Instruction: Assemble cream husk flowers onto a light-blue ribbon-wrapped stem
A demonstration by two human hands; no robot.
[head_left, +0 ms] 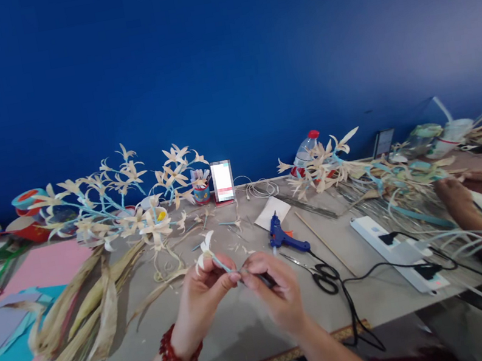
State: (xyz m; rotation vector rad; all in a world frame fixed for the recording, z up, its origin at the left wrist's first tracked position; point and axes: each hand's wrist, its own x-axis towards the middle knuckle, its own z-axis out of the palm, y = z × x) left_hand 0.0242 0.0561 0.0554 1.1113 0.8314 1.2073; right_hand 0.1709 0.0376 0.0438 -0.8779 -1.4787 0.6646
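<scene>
Near the middle of the table, my left hand (206,288) pinches the light-blue stem of a small pale craft flower (206,245). Its cream petals stick up above my fingers. My right hand (275,289) meets the left at the stem's lower end, fingertips pressed together on it. A dark shape shows within the curled right fingers, too unclear to name. A red beaded bracelet circles my left wrist. Just beyond the right hand lie a blue glue gun (283,235) and black-handled scissors (324,277).
Flower sprays (106,187) stand at the back left, over dried husks (91,310) and coloured paper (51,261). A white power strip (396,253) with black cords lies right. Beyond it, another person's hands (461,199) work among strips. A phone (223,181) stands at the back.
</scene>
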